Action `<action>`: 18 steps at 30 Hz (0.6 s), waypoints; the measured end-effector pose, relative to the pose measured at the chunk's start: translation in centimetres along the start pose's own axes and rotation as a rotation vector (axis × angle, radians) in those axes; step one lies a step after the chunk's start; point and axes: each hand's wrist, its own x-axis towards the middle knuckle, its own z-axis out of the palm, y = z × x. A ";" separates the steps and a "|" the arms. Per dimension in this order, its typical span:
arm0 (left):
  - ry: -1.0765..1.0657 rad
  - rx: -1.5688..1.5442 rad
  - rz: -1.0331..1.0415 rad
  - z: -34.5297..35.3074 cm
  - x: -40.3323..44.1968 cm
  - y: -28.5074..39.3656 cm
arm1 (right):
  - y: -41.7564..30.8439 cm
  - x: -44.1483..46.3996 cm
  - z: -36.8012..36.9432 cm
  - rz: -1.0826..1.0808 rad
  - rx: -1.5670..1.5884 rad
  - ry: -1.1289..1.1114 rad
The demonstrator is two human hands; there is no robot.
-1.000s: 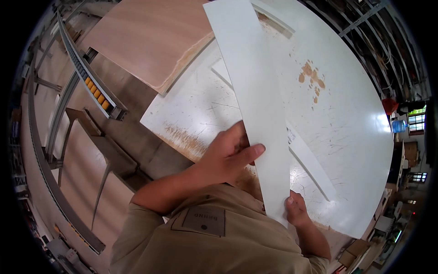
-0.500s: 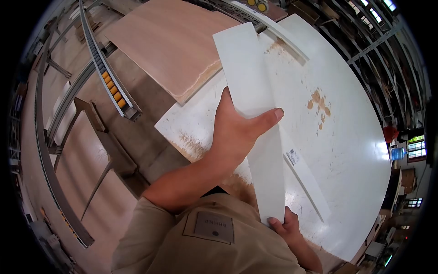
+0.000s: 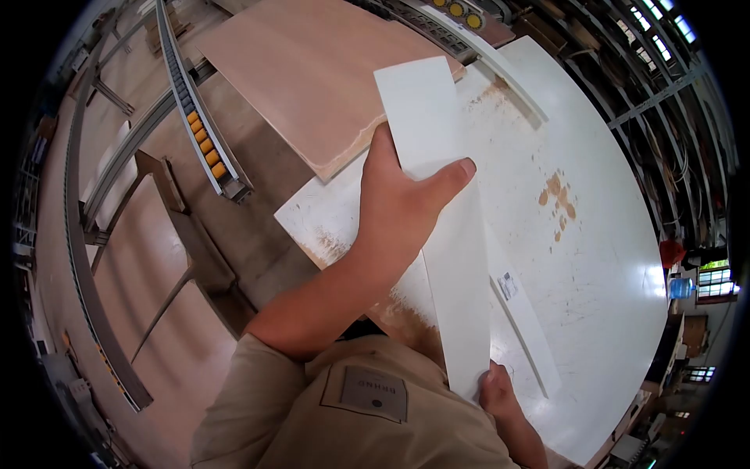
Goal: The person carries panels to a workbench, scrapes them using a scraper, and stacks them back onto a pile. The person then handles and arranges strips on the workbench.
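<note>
White board point(image 3: 461, 273), frame centre: clamped in left hand point(image 3: 402, 195); right hand point(image 3: 501, 395) at lower edge, grip unclear. Possible twist from uneven support; possible knock against labelled strip point(image 3: 528, 330), lower right, from low swing.

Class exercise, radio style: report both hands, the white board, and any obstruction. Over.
Left grip on white board, partway along, thumb over its face. Right grip at board's near end. No obstruction seen; labelled strip lies on white table nearby.
</note>
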 end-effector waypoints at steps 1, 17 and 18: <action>-0.001 0.000 -0.011 0.0 0.1 0.1 | 0.2 0.0 0.3 -0.044 -0.033 0.020; 0.000 0.031 0.047 0.1 -0.4 -0.7 | -3.8 1.4 0.5 0.137 0.219 -0.052; -0.022 0.040 0.067 0.2 -0.6 -1.0 | -3.7 1.4 0.6 0.150 0.227 -0.041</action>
